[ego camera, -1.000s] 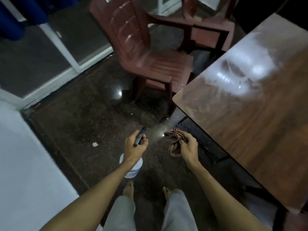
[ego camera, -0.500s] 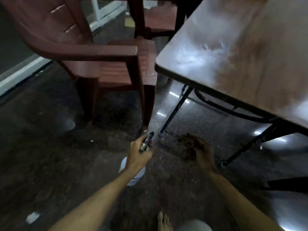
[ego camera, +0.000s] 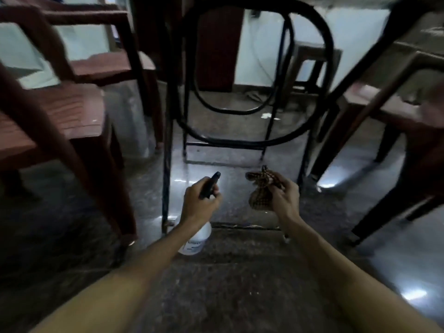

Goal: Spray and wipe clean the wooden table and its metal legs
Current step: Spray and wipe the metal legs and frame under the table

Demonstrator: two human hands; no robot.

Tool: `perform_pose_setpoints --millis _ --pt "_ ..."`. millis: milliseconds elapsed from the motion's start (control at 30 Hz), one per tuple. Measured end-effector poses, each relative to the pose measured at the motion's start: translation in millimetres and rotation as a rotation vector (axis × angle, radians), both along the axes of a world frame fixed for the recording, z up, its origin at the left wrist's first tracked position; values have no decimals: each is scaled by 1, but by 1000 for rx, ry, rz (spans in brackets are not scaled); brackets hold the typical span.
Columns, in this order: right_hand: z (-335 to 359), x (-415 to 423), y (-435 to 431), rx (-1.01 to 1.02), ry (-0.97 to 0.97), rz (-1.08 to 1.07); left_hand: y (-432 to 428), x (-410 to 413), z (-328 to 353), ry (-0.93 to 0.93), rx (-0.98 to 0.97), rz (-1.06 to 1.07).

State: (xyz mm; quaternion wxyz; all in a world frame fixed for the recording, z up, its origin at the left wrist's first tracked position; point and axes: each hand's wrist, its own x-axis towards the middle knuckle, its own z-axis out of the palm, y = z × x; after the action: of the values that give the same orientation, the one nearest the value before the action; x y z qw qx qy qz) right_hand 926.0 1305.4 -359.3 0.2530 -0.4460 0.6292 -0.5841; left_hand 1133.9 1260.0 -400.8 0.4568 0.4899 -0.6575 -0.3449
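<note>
Legs (ego camera: 165, 140) nearer; bottle (ego camera: 195, 241), cloth (ego camera: 260, 198) half-hidden by fingers (ego camera: 281, 186).

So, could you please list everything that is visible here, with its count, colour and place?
metal table legs: one black frame with curved loops, centre, straight ahead
plastic chairs: at least two, reddish-brown, on the left and on the right of the legs
spray bottle: one, white body with black trigger head, in the left hand
checked cloth: one, brown and pale, bunched in the right hand
stool: one, brown, blurred, by the far wall
floor: dark, speckled, glossy
left hand: grips the spray bottle at its head
right hand: holds the checked cloth
</note>
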Motion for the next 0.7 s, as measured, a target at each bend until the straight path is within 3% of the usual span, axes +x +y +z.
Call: perform_pose_setpoints --millis 267,700 --pt "38 -88 13 -111 -78 -212 -11 -104 42 53 6 -117" --pt "64 -144 -5 -161 -119 -328 -10 -168 76 -51 -61 -9"
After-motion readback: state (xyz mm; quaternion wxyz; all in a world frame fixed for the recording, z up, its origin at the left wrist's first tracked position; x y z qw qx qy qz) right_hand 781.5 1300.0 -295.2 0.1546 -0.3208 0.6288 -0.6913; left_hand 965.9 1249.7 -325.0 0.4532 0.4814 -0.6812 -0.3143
